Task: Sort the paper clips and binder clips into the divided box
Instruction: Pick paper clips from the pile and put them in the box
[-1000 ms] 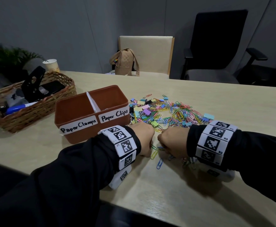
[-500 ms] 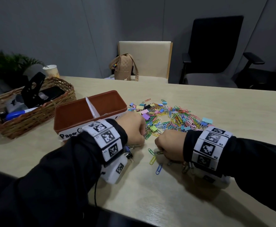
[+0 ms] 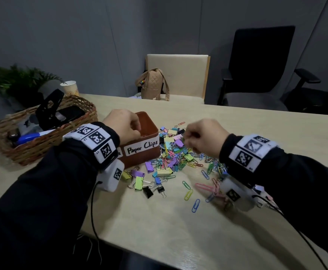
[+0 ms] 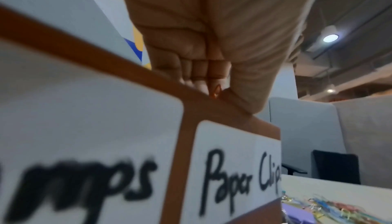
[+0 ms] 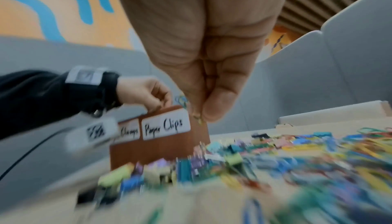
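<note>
Nearest the camera, at 6 o'clock on the pale table (image 3: pixel 159 227), a few loose paper clips (image 3: pixel 195 205) lie apart from the heap, a blue one and a yellow one among them, with two black binder clips (image 3: pixel 147 191) just to their 9 o'clock. Beyond these spreads the main pile of clips (image 3: pixel 171 152), pastel binder clips mixed with coloured wire ones, touching the right wall of the brown divided box (image 3: pixel 139 158).

Above the pile, at about 3 o'clock from the box, the right hand (image 3: pixel 204 137) hangs with its fingers curled and thumb pressed to the fingertips; the right wrist view shows it pinching a small wire clip, too blurred to give a colour.

At 9 o'clock from it, the left hand (image 3: pixel 122 126) is poised over the compartment labelled "Paper Clips" (image 3: pixel 140 148), fingers bunched against the thumb. The left wrist view shows an orange paper clip (image 4: pixel 215 92) pinched at the fingertips, right at the box's near rim.

Farther off at 10 o'clock sits a wicker basket (image 3: pixel 48 145); at 12 o'clock, a cream chair (image 3: pixel 186 75) with a tan bag (image 3: pixel 153 84).
</note>
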Demonstrator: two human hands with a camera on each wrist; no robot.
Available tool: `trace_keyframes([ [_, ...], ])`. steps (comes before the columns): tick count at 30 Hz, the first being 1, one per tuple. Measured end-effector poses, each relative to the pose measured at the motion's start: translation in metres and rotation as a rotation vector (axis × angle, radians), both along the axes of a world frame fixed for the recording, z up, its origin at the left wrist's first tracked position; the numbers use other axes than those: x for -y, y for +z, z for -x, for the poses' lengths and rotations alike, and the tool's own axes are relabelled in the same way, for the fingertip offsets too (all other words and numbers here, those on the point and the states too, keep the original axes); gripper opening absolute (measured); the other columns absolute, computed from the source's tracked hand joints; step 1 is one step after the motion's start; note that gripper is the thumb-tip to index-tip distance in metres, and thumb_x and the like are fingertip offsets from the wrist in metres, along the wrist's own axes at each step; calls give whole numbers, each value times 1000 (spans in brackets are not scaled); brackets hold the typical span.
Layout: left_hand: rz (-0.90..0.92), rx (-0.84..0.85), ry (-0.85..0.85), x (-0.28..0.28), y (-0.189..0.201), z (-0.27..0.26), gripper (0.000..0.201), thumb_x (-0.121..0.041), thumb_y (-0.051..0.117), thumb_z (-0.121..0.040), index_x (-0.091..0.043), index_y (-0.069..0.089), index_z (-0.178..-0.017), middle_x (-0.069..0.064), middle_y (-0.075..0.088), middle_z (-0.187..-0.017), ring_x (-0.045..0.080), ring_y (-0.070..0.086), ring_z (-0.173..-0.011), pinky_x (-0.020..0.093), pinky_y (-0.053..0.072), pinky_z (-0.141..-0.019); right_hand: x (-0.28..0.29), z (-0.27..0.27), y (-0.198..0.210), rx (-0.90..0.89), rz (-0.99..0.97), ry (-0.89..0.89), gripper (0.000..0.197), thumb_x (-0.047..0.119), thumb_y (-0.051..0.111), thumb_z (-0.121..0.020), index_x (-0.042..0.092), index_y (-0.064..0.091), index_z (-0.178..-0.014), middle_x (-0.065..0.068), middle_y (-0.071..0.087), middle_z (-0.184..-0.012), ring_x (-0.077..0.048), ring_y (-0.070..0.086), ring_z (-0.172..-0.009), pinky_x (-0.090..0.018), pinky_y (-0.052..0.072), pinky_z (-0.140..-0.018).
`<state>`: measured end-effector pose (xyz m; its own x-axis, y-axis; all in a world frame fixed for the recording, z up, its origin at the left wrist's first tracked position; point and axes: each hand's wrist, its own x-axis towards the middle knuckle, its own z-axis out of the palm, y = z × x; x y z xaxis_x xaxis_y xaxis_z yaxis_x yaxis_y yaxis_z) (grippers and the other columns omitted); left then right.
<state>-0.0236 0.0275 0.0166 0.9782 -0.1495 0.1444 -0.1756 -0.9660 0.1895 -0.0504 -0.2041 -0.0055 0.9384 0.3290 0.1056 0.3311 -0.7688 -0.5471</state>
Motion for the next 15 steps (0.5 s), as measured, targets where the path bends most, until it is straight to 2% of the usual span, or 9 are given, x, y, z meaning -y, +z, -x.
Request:
trace_keyframes([
  [3, 24, 9, -57, -3, -4, 4, 11, -26, 67, -79, -29, 69, -89, -3, 60, -95, 14, 57, -90, 29, 49, -79, -21, -17, 10, 32, -313, -58, 26, 3, 66, -86, 21, 59, -68, 2, 63, -62, -11, 59, -49, -24, 53, -53],
  [5, 1, 57, -77, -2, -7, 13, 11, -31, 65, -80, -31, 68, -91, -2, 49, -97, 15, 49, -92, 32, 46, -83, -38, -29, 14, 92, -386, -67, 24, 5, 68, -84, 20, 61, -69, 2, 62, -64, -12, 58, -52, -22, 50, -51],
  [8, -21, 157, -111, 3, -9, 32, 9, -36, 61, -82, -29, 60, -77, -5, 48, -85, 16, 50, -82, 30, 44, -75, -63, -41, 12, 168, -337, -32, 6, 9, 72, -82, 14, 69, -79, 8, 58, -65, -5, 51, -56, -14, 41, -55],
  [11, -92, -1, -131, 10, -15, 47, 23, -43, 58, -82, -27, 54, -67, -10, 53, -69, 17, 56, -75, 31, 48, -76, -80, -46, 4, 229, -261, -6, 6, 12, 73, -79, 11, 73, -85, 6, 61, -69, -12, 56, -70, -19, 44, -65],
  [13, -152, -110, -144, 15, -22, 51, 25, -46, 58, -84, -25, 59, -71, -10, 53, -68, 15, 54, -72, 27, 45, -66, -85, -48, -2, 209, -185, 10, 8, 14, 72, -80, 13, 75, -88, -1, 69, -81, -16, 61, -81, -24, 47, -75],
  [15, -176, -141, -165, 18, -25, 51, 25, -45, 58, -85, -24, 63, -74, -9, 54, -67, 14, 54, -70, 25, 39, -59, -86, -49, -7, 167, -60, 32, 12, 19, 70, -83, 15, 76, -92, -3, 72, -91, -16, 64, -88, -23, 47, -79],
])
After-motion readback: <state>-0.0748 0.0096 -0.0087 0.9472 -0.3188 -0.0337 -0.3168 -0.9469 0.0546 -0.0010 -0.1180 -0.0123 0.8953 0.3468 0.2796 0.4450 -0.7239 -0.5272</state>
